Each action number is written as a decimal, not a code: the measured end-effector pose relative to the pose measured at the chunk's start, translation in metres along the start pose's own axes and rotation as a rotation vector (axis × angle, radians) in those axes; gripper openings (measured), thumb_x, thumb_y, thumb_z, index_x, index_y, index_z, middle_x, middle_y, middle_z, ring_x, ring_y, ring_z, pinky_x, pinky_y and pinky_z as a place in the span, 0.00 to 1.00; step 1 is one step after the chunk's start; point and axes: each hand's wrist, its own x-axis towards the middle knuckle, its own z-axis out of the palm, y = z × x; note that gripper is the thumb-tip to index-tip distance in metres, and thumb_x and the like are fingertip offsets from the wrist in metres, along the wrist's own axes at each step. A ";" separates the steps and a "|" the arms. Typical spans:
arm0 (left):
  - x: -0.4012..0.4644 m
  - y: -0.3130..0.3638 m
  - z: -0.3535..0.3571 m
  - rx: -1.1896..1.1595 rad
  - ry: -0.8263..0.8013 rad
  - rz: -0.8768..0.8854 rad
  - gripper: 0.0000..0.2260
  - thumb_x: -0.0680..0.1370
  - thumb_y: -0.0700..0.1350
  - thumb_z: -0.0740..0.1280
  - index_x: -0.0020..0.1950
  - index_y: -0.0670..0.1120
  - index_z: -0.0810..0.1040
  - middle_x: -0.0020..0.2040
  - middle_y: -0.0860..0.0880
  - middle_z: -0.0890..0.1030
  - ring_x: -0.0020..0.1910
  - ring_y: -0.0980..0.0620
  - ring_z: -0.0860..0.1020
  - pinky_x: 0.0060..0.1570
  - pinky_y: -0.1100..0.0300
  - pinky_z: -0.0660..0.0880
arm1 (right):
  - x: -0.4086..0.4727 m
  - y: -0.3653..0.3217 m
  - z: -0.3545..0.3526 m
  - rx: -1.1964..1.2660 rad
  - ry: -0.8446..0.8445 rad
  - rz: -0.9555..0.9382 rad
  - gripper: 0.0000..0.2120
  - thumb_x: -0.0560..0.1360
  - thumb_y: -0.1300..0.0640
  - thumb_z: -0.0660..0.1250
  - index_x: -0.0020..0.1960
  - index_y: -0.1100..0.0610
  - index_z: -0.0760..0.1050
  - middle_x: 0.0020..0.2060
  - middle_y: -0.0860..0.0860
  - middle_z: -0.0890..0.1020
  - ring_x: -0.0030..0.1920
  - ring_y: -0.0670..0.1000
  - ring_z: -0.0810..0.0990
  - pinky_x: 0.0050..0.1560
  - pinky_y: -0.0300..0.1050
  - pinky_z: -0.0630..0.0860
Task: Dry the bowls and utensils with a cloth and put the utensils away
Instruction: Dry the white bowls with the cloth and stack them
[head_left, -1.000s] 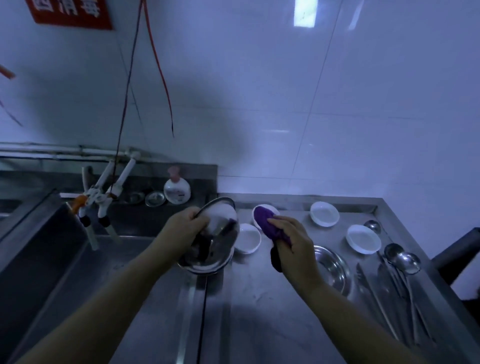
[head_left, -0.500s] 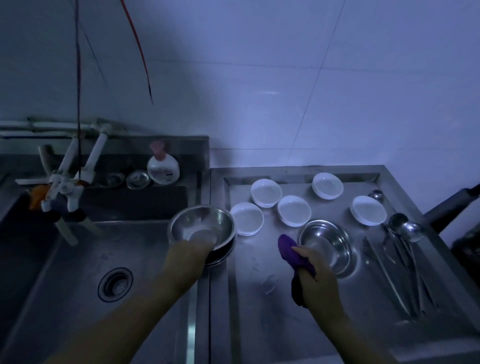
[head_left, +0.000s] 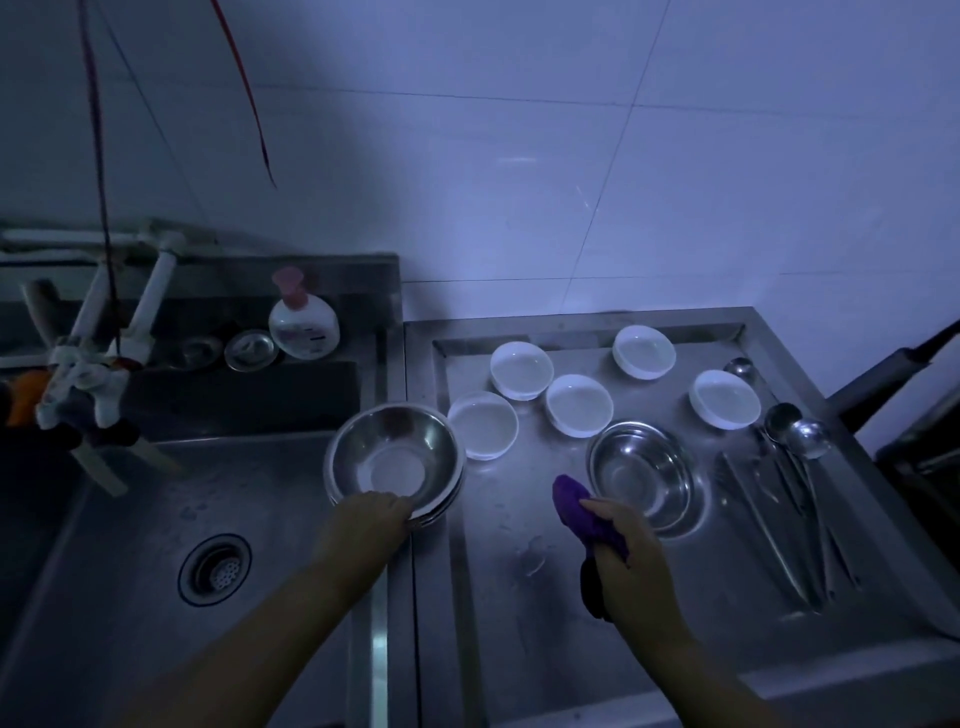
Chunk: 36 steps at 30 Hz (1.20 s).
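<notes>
Left hand (head_left: 371, 519): our grip holds the steel bowl (head_left: 395, 457) by its near rim.
Right hand (head_left: 626, 540): our grip bunches the cloth (head_left: 576, 506), beside that bowl.
Handling: likely light, stiff, slippery; rim is safest.

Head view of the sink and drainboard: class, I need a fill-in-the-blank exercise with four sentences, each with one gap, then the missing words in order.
1. The right hand grips a cloth whose colour is ____.
2. The number of white bowls on the drainboard is ____.
3. The left hand holds the rim of a stack of ____ bowls.
4. The soap bottle behind the sink has a pump coloured ____.

Missing words: purple; five; metal; pink
</notes>
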 end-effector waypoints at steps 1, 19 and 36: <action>-0.001 -0.002 0.001 -0.022 -0.021 -0.005 0.18 0.52 0.50 0.84 0.26 0.49 0.75 0.21 0.50 0.74 0.19 0.53 0.74 0.18 0.66 0.66 | 0.000 0.001 0.000 0.005 -0.001 0.006 0.24 0.65 0.83 0.61 0.49 0.57 0.77 0.48 0.48 0.78 0.50 0.55 0.77 0.54 0.52 0.74; 0.073 0.122 -0.022 -0.378 0.131 -0.095 0.11 0.73 0.45 0.71 0.55 0.45 0.81 0.47 0.46 0.84 0.45 0.46 0.82 0.43 0.55 0.77 | 0.038 0.052 -0.054 0.090 0.005 0.131 0.24 0.65 0.81 0.61 0.50 0.58 0.79 0.49 0.54 0.80 0.50 0.56 0.79 0.52 0.48 0.73; 0.271 0.205 0.102 -1.450 -0.001 -1.293 0.10 0.76 0.43 0.67 0.43 0.37 0.73 0.34 0.39 0.78 0.24 0.47 0.79 0.36 0.48 0.81 | 0.155 0.162 -0.154 0.191 -0.107 0.149 0.22 0.66 0.73 0.63 0.49 0.49 0.79 0.51 0.49 0.79 0.52 0.49 0.78 0.56 0.46 0.74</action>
